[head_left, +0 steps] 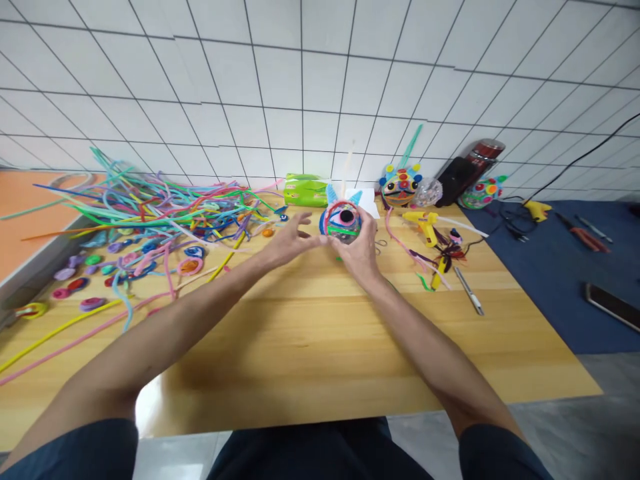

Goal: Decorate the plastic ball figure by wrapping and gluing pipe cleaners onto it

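A round, clear ball decorated with pipe cleaners is at the middle of the table, with blue ear-like points on top, a pink and black eye and a green strip. My right hand grips its right side, fingers curled round the edge. To the left, my left hand is open, fingers spread, its thumb tip close to the ball's lower left edge; whether it touches I cannot tell. A pale upright strip above the ball is blurred. Behind it lie a white paper and a green packet.
Pipe cleaners heap at left, with coiled pieces in front. At right are a finished-looking decorated ball, a yellow glue gun, a utility knife, a dark bottle and a phone on a blue mat.
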A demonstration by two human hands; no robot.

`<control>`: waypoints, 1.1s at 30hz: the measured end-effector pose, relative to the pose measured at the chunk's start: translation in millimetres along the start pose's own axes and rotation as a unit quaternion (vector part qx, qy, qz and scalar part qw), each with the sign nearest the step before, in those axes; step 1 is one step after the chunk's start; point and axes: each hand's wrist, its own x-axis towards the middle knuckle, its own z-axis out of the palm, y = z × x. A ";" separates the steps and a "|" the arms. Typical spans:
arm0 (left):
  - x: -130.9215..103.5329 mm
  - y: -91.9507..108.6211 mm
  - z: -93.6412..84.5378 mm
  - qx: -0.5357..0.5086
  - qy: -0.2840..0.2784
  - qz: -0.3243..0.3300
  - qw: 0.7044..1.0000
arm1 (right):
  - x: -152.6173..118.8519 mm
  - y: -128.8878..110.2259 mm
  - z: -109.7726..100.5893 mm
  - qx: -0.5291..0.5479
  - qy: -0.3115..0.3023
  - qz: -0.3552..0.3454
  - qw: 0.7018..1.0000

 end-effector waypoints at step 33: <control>-30.2 -47.9 -1.3 -0.135 -0.009 -0.034 0.990 | 4.3 16.4 -2.8 0.247 -0.109 0.196 0.943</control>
